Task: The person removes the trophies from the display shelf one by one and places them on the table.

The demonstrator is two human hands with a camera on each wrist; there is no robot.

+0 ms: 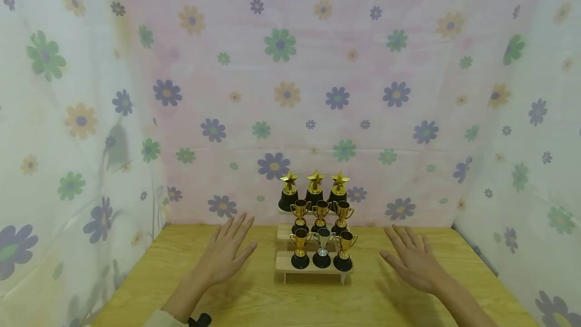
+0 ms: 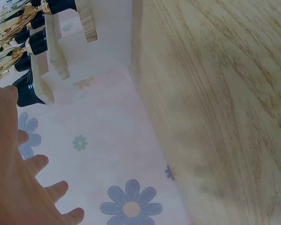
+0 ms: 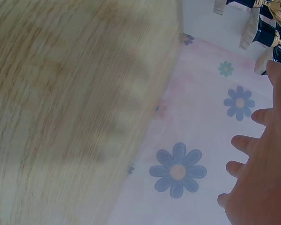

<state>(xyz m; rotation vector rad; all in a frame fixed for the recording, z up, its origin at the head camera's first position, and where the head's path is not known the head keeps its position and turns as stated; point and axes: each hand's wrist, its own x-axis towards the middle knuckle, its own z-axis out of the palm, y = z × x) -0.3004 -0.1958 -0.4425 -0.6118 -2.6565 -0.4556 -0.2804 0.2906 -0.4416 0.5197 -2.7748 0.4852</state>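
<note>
A three-step wooden stand (image 1: pixel 283 262) carries small trophies on black bases. On its top step are three gold star trophies (image 1: pixel 315 181), and on the middle one three gold cups (image 1: pixel 321 209). The lowest step bears a silver cup (image 1: pixel 323 239) between a gold cup (image 1: pixel 300 242) on its left and another gold cup (image 1: pixel 346 242) on its right. To the left of the stand my left hand (image 1: pixel 225 254) is held with fingers straight and spread, apart from the trophies. My right hand (image 1: pixel 415 262) mirrors it on the right side, fingers extended, holding nothing.
The stand is on a light wooden table (image 1: pixel 386 304) with a rounded far right corner. Flower-printed cloth (image 1: pixel 236 74) hangs behind the table and along both sides. A dark object (image 1: pixel 199 320) shows at my left wrist, by a pale sleeve (image 1: pixel 164 319).
</note>
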